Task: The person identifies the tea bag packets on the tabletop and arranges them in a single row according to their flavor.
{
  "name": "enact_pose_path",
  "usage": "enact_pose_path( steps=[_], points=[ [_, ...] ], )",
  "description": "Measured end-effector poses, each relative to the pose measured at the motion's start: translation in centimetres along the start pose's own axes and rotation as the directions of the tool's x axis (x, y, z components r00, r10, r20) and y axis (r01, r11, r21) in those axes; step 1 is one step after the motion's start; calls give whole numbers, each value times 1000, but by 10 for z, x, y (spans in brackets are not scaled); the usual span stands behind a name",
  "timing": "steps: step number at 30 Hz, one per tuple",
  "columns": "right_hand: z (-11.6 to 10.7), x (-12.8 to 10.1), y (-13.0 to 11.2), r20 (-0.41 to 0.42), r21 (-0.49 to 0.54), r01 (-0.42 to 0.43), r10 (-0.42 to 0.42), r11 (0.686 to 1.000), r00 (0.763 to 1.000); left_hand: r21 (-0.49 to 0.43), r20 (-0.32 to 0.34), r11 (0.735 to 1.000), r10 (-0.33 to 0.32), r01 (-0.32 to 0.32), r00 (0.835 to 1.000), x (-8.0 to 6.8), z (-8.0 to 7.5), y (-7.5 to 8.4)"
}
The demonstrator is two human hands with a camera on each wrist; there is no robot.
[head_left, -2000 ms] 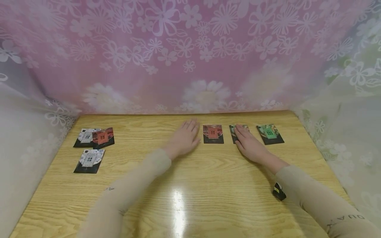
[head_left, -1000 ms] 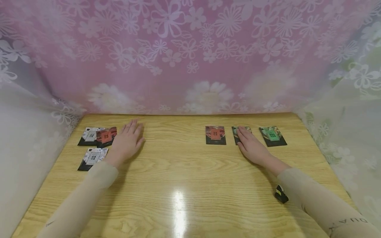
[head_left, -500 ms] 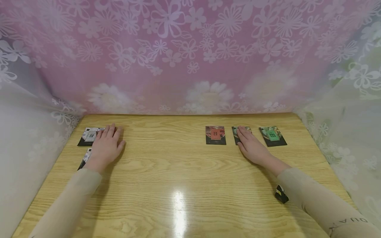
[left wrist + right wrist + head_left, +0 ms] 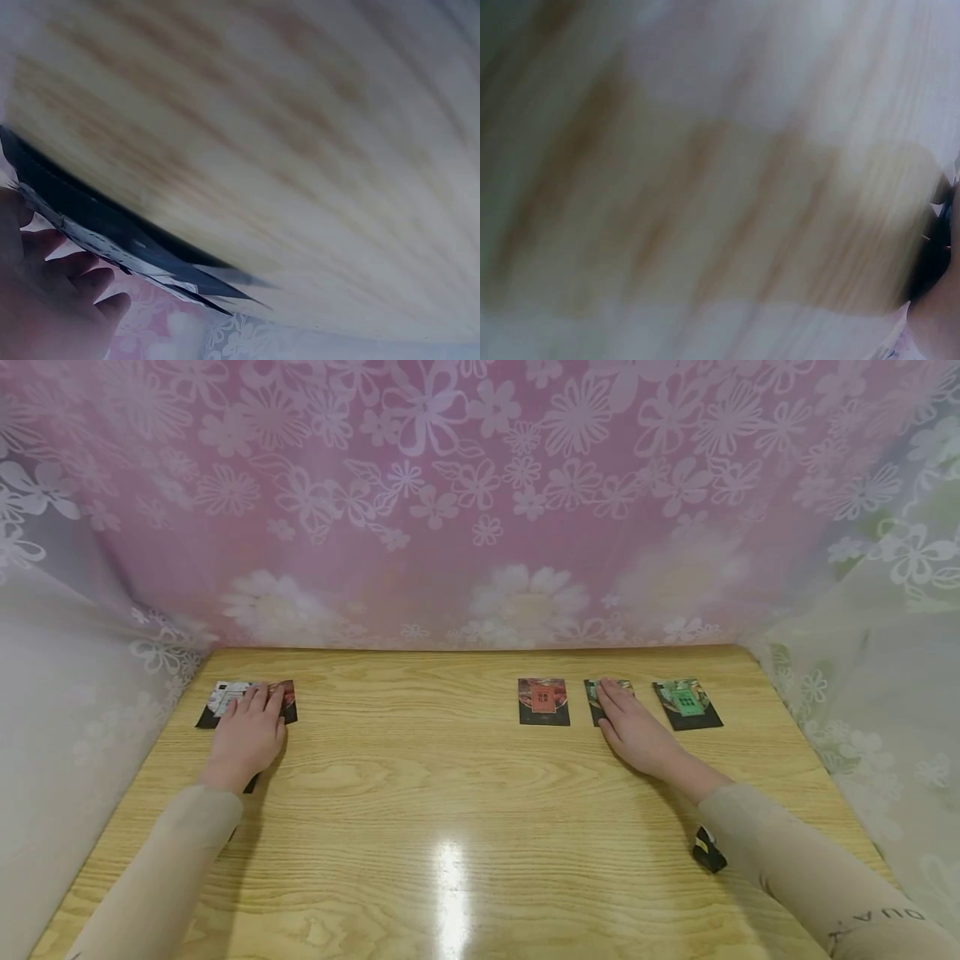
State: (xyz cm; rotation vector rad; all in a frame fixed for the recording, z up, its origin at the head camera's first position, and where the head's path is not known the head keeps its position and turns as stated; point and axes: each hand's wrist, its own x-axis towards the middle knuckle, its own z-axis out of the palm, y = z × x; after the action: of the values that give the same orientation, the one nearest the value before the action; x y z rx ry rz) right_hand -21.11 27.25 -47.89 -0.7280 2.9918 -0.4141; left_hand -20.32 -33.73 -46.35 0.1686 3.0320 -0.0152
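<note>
Several small dark picture cards lie on a wooden table (image 4: 450, 777). In the head view my left hand (image 4: 250, 720) lies flat, fingers straight, over the left group. It covers part of a white card (image 4: 217, 699) and a red card (image 4: 289, 703). A third card (image 4: 251, 784) under the wrist shows only a corner. My right hand (image 4: 628, 724) rests flat with its fingertips on a green card (image 4: 592, 694), between a red card (image 4: 543, 701) and another green card (image 4: 687, 703). The left wrist view shows dark card edges (image 4: 112, 225) beside my fingers (image 4: 71, 274).
A pink flowered curtain (image 4: 480, 502) hangs behind the table, with white lace (image 4: 862, 635) at both sides. A small black object (image 4: 707, 850) sits by my right sleeve. The right wrist view is blurred wood grain (image 4: 667, 187).
My left hand slid from beside the middle red card across the table to the left and now lies over the left group of cards. The right hand stayed on its card.
</note>
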Motion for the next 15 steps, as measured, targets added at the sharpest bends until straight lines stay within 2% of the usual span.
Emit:
enact_pose_path(
  steps=[9, 15],
  points=[
    [0, 0, 0, 19, -12, -11, 11, 1000, 1000, 1, 24, 1000, 8, -8, 1000, 2, 0, 7],
    [0, 0, 0, 11, -9, -7, 7, 1000, 1000, 23, -5, 999, 48, -48, 999, 6, 0, 20]
  ],
)
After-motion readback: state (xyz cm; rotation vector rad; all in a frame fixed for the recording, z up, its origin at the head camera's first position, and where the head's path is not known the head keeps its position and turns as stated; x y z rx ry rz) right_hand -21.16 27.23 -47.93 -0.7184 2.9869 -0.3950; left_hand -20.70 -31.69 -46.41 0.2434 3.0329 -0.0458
